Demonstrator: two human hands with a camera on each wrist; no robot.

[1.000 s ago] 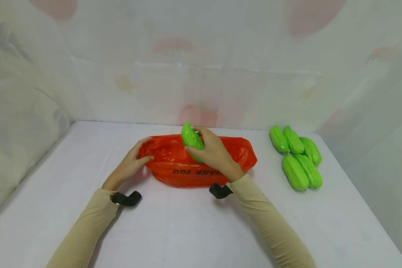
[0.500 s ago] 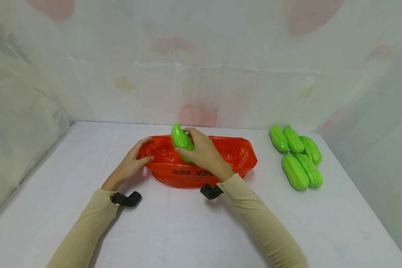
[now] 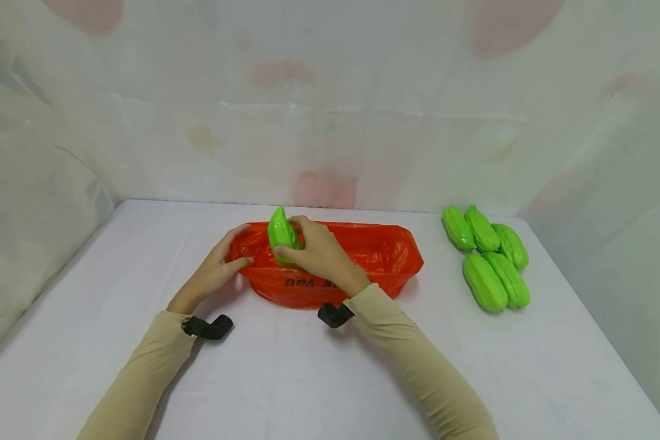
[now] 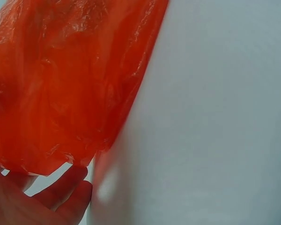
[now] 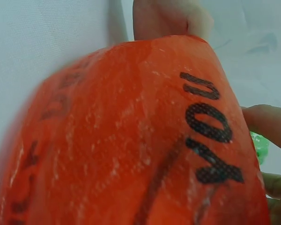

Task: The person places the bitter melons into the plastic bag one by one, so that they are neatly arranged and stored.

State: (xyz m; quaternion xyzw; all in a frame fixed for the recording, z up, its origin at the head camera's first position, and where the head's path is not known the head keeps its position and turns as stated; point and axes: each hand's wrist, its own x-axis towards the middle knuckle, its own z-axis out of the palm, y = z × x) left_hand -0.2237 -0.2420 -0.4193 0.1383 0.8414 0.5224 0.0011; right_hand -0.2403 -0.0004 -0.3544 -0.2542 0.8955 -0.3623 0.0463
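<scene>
Slippage is the likeliest trouble: the right hand (image 3: 321, 256) pinches a glossy green gourd (image 3: 282, 235) between thumb and curled fingers, tilted with its pointed end up, right over the left part of the mouth of the orange plastic bag (image 3: 385, 256), and a smooth, tapering skin like that could squirt out of a light pinch and roll off across the white worktop (image 3: 308, 366). The bag itself looks like the second weak point. It is thin, limp film lying on its side, and only the left hand (image 3: 211, 275) keeps its left end up, thumb and fingers gripping the rim; in the left wrist view the fingers (image 4: 61, 192) curl under the crinkled edge. If that grip slackens, the mouth may well fold shut or the bag slide away under the gourd's push. What the bag holds cannot be told, since its inside is hidden by folds and by the right hand. Five more green gourds (image 3: 486, 260) lie in a tight cluster on the worktop well to the right of the bag, apart from it.
</scene>
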